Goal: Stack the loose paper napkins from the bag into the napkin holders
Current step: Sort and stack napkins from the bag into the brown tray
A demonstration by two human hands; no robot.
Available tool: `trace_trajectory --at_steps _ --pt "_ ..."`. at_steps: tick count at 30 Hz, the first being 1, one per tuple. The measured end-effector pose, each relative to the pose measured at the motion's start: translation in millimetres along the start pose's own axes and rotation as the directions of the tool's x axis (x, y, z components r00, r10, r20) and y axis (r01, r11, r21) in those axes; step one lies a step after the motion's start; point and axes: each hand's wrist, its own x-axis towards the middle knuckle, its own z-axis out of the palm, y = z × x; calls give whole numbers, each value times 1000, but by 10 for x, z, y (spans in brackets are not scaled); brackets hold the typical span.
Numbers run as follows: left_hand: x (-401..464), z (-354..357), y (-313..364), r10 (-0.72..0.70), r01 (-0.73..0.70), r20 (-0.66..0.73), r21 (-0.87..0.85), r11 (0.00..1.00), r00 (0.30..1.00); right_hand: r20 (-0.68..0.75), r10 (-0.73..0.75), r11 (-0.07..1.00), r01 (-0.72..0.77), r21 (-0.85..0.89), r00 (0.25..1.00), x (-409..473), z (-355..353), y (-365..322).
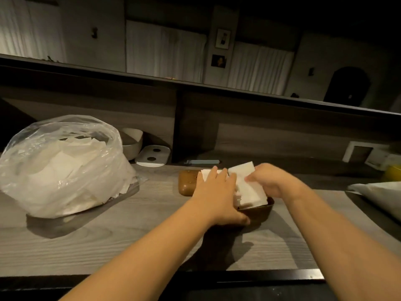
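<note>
left hand (217,193) lies flat, fingers straight and together, palm down over the brown napkin holder (258,210), fingertips on the white napkins (247,187) in it, thumb along the holder's near rim; right hand (269,181) has fingers curled, pinching the right edge of the napkin stack, which sits tilted in the holder; hands are just beside each other, stack between them; a second brown holder (186,181) touches the first on its far-left side, partly hidden by the left hand; clear plastic bag (63,166) of loose napkins sits well left of the holder on the grey wood counter (108,246); white bowl (132,144) and white two-hole tray (153,155) behind the bag, far-left of the holder; yellow object (392,173) far right, mostly cut off.
</note>
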Motion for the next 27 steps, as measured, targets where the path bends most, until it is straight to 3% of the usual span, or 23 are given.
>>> trace_trajectory --at_steps 4,8,12,16,20,24,27 --pt "2 96 -108 -25 21 39 87 996 999 72 150 984 -141 -112 986 95 177 65" --pt "-10 68 -126 -16 12 53 86 996 998 58 165 949 -142 -283 985 180 279 79" --pt "19 63 -135 -26 20 62 90 996 998 31 152 929 -132 -346 988 138 303 13" --pt "13 46 -145 -15 10 71 71 997 997 -16 -21 902 12 -432 1000 -10 187 -152" --pt "-40 -85 -155 -18 18 2 -94 995 1000 -24 -193 905 169 -390 981 -256 141 -404" --pt "-135 -409 -301 -102 78 -155 -150 986 983 -30 -472 803 416 -428 881 -568 399 -762" --pt "-327 -606 -584 -161 125 -204 -180 976 966 34 -564 752 530 -392 825 -690 704 -1031"
